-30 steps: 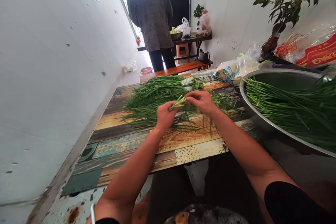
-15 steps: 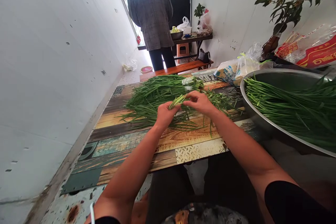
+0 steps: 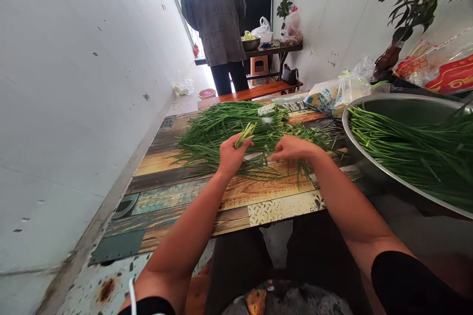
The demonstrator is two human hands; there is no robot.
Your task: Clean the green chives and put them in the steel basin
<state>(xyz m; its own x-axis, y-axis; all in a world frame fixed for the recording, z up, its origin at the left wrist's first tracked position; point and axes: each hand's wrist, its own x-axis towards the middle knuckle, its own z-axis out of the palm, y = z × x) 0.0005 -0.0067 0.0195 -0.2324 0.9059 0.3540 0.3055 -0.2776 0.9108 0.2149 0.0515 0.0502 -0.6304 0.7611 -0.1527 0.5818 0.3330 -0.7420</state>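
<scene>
A heap of long green chive stalks (image 3: 221, 130) lies across the patterned table (image 3: 273, 209). My left hand (image 3: 231, 155) is closed round a small bunch of stalks (image 3: 245, 134), cut ends pointing up and away. My right hand (image 3: 291, 148) has come down onto the loose stalks on the table right of the bunch, fingers curled on them; whether it grips any is hidden. A big steel basin (image 3: 373, 167) at the right holds more chive stalks (image 3: 414, 150).
A white wall runs along the left edge of the table. A plastic bag (image 3: 334, 93), a potted plant (image 3: 410, 7) and red packets (image 3: 449, 74) sit beyond the basin. A person in a checked coat (image 3: 212, 7) stands, back turned, at a far table by a wooden bench (image 3: 251, 93).
My right hand has left the tips of the held bunch and dropped right and down onto the pile. My left hand still holds the bunch, raised slightly.
</scene>
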